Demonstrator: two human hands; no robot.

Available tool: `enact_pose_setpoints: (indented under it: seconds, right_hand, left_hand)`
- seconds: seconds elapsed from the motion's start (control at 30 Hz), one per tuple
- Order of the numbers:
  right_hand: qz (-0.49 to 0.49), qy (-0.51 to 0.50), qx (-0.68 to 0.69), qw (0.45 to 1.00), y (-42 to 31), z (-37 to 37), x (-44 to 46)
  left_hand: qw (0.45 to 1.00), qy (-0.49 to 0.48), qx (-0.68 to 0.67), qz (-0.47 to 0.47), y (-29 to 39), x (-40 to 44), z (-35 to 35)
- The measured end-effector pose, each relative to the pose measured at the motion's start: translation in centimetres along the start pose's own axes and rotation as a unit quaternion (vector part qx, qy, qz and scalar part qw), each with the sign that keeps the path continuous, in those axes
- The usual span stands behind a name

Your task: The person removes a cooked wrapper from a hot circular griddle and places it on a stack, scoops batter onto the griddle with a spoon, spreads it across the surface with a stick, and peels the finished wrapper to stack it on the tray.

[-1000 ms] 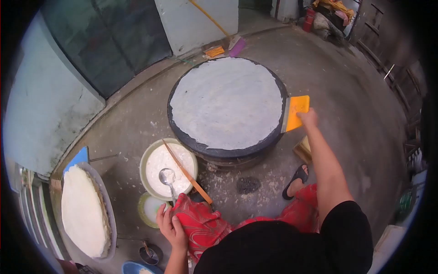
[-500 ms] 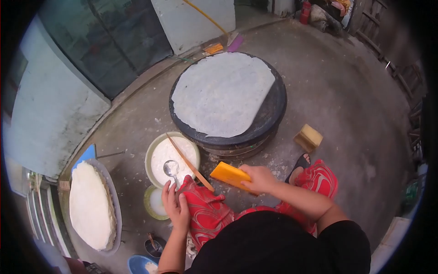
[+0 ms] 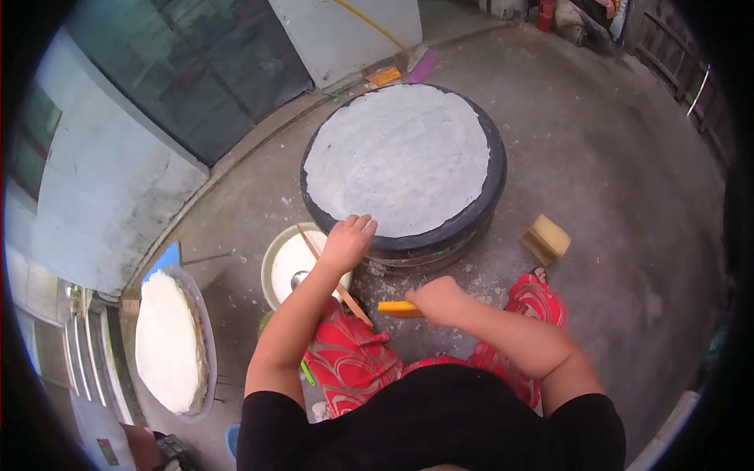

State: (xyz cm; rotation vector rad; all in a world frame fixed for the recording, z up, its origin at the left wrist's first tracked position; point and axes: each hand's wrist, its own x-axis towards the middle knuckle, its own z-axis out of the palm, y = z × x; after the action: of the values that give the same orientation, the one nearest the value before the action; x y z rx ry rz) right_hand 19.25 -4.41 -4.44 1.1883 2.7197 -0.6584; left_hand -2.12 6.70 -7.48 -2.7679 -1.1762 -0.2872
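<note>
A wide, pale flatbread (image 3: 400, 157) covers most of a round black griddle (image 3: 493, 173). At the griddle's near left rim is my left hand (image 3: 348, 243), fingers slightly bent and a little apart over the flatbread's edge; the thumb is hidden, and I cannot tell if the fingertips press on it. My right hand (image 3: 442, 301) grips a yellow scraper (image 3: 397, 308), seen nearly edge-on, in front of the griddle. Below my left forearm, a basin of white batter (image 3: 292, 263) holds a metal ladle (image 3: 298, 279), partly covered. A wooden stick (image 3: 353, 304) lies across the basin's rim.
At left, a stack of flatbreads (image 3: 169, 345) rests on a round stand. A yellowish block (image 3: 547, 240) sits on the floor at right. Behind the griddle are a broom (image 3: 422, 65) and an orange piece (image 3: 385, 76). A glass door (image 3: 188, 71) stands at back left.
My left hand has gone from over my knee to the griddle's near edge. The flatbread, earlier leaving the griddle's right side bare, now lies more centred. The scraper has turned edge-on.
</note>
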Motion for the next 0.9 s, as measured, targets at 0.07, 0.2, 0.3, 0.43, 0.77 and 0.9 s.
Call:
enact_pose_setpoints:
  seconds: [0.07,0.2,0.3,0.43,0.77,0.9]
  right_hand:
    - [0.001,0.007,0.003,1.000,0.0,0.5,0.1]
    - [0.015,0.009,0.020,1.000,0.2,0.8,0.3]
    - [0.015,0.025,0.035,0.999,0.4,0.9,-0.1]
    - [0.015,0.059,0.050,0.997,0.3,1.0,-0.3]
    - [0.029,0.102,0.027,0.994,0.2,0.6,-0.6]
    - [0.033,0.116,0.021,0.993,0.3,0.5,-0.5]
  left_hand:
    - [0.998,-0.003,0.047,0.041,-0.5,1.2,2.0]
    - [0.995,-0.084,0.044,0.022,-1.0,2.0,4.5]
    - [0.997,-0.055,-0.041,-0.035,-1.5,2.9,4.9]
    - [0.996,-0.013,-0.052,-0.066,-2.0,6.0,3.7]
    - [0.972,0.136,-0.139,-0.130,-4.1,12.2,-2.1]
    - [0.943,0.287,-0.120,-0.119,-4.3,13.0,-6.1]
